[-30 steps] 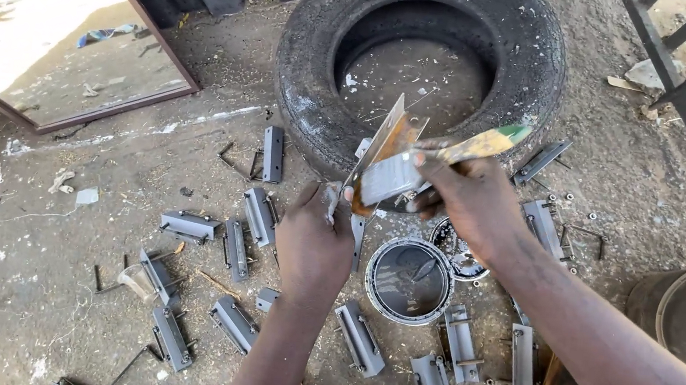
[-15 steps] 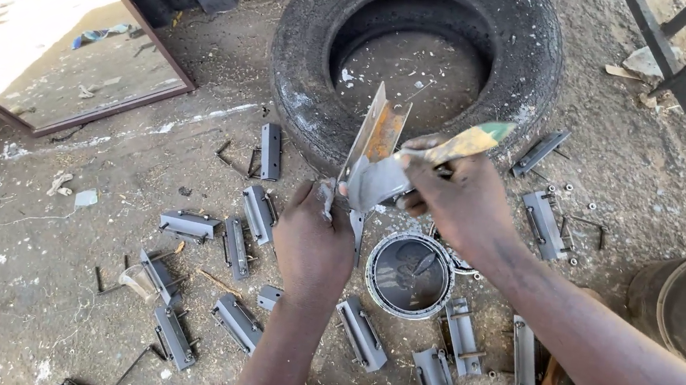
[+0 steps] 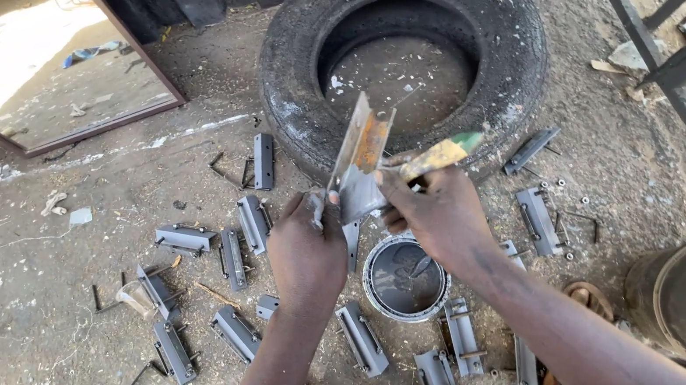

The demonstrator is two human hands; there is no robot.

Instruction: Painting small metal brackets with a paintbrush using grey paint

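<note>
A: Left hand [image 3: 306,249]?
B: Fingers closed on the lower end of a grey metal bracket [image 3: 360,164], held upright over the ground, in front of the old tyre [image 3: 405,59].
A: Right hand [image 3: 437,214]?
B: Fingers wrapped round a paintbrush [image 3: 441,152] with a yellowish, paint-stained handle; bristle end against the bracket, hidden behind the hand.
A: Below?
B: Open paint tin [image 3: 405,277] of grey paint just under the right hand. Many grey brackets [image 3: 251,223] scattered flat on the dirt floor [image 3: 38,294] around it.
</note>
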